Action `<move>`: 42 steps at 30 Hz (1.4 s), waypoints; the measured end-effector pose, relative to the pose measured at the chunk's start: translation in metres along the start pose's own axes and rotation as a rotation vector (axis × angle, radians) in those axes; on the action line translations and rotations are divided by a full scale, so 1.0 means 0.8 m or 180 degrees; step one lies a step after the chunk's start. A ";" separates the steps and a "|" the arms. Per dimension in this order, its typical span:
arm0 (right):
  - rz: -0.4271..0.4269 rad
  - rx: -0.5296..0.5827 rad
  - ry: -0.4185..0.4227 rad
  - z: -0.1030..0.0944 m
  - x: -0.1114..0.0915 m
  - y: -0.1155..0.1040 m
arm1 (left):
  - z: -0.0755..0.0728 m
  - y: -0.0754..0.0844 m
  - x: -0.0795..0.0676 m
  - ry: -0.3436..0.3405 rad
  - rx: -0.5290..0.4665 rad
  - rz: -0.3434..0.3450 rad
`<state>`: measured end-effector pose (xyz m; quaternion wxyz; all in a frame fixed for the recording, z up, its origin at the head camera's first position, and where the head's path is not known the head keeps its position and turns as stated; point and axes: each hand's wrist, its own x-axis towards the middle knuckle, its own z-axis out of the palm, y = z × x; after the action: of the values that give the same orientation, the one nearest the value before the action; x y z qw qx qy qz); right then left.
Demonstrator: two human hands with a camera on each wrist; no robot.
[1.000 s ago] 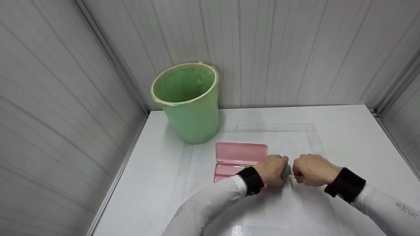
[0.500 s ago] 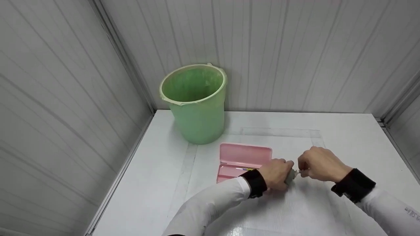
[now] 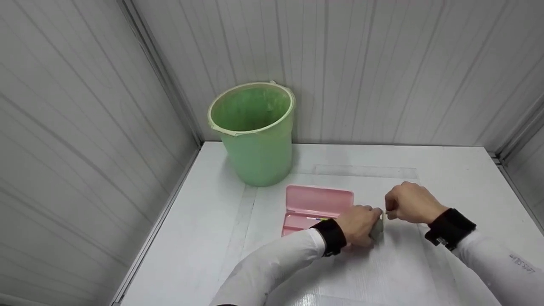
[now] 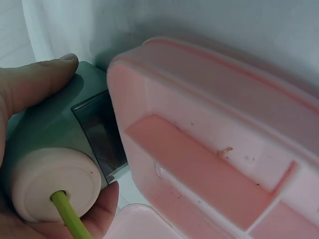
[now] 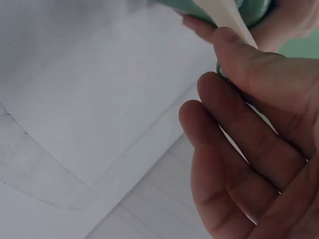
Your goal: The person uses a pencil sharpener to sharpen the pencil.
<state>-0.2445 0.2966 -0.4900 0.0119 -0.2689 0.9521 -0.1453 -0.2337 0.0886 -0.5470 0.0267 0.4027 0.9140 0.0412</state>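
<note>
1. A green pencil sharpener [image 4: 60, 117] sits in the left hand [image 3: 359, 225], just beside the rounded corner of a pink case [image 3: 316, 199]; I can see its dark window [image 4: 102, 137] and round, cream-coloured face [image 4: 42, 174].
2. An olive-green pencil [image 4: 72, 216] pokes from the hole in that face, its other end hidden inside.
3. The sharpener's pale crank [image 5: 227, 17] is pinched by the right hand [image 3: 412, 203].
4. The case lies open on the counter [image 3: 191, 238], its divided tray [image 4: 199, 172] dotted with dark specks.

Head cam: white table [image 3: 204, 238] brightly lit, soft shadows thrown on it, small glare patch caught nr bottom edge. Wrist cams dimmer; R wrist bg slightly blurred, top L shaded.
</note>
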 end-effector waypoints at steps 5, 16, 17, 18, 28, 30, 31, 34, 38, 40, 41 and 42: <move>0.0002 0.0021 0.0020 0.015 0.005 0.011 | 0.004 -0.001 0.003 0.0010 0.0021 0.0012; 0.0104 0.0254 0.0108 0.047 -0.001 0.022 | 0.003 -0.006 0.007 0.0053 0.0059 0.0070; 0.0106 0.0277 0.0110 0.049 -0.001 0.022 | 0.003 -0.006 0.008 0.0061 0.0062 0.0080; 0.0111 0.0295 0.0111 0.050 -0.002 0.022 | 0.003 -0.006 0.008 0.0065 0.0061 0.0089; 0.0083 0.0321 0.0126 0.066 -0.016 0.023 | 0.010 -0.002 0.008 0.0086 0.0074 0.0053; 0.0088 0.0349 0.0140 0.069 -0.019 0.024 | 0.012 -0.001 0.008 0.0099 0.0050 0.0010; 0.0085 0.0355 0.0148 0.070 -0.021 0.024 | 0.013 0.000 0.008 0.0117 0.0055 -0.0008; 0.0012 0.0331 0.0186 0.074 -0.025 0.024 | 0.018 0.004 0.006 0.0191 0.0110 -0.0089; -0.0145 0.0286 0.0189 0.075 -0.024 0.023 | 0.021 0.006 0.004 0.0328 0.0184 -0.0213; -0.0201 0.0294 0.0150 0.074 -0.022 0.023 | 0.021 0.006 0.005 0.0354 0.0181 -0.0238; -0.0222 0.0307 0.0127 0.073 -0.022 0.024 | 0.020 0.006 0.005 0.0357 0.0168 -0.0245; -0.0242 0.0306 0.0107 0.073 -0.022 0.024 | 0.019 0.006 0.006 0.0360 0.0157 -0.0246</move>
<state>-0.2337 0.3058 -0.5521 0.0034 -0.3015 0.9332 -0.1957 -0.2323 0.0962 -0.5614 -0.0334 0.3648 0.9296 0.0403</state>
